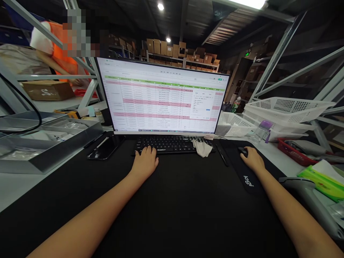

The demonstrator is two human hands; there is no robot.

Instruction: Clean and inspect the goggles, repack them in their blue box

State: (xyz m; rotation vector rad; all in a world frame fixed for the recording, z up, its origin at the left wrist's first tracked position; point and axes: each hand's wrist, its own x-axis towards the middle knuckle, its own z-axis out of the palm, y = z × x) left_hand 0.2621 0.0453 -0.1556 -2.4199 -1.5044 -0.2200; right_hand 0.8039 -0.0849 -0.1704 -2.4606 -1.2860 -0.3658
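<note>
Currently the left hand [145, 162] lies flat, fingers spread on the keyboard [174, 143], gripping nothing; the right hand [252, 159] cups the mouse [243, 151], fingers curled over it. Beyond the fingers, the monitor [161, 96] shows a spreadsheet with 1 dialog open, so the entry looks unfinished.

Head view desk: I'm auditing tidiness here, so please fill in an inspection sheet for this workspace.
Surface: black desk mat over a pale desk.
Job's things: keyboard, mouse, lit monitor showing a spreadsheet.
Clutter: phone, crumpled cloth on the keyboard, pen, grey tray, white baskets, green tissue pack.
Hands: left hand flat on the keyboard; right hand cupped over the mouse.
Cables: one black cable looping over the tray.
Surroundings: shelves of cartons; a person in an orange vest, back left.
</note>
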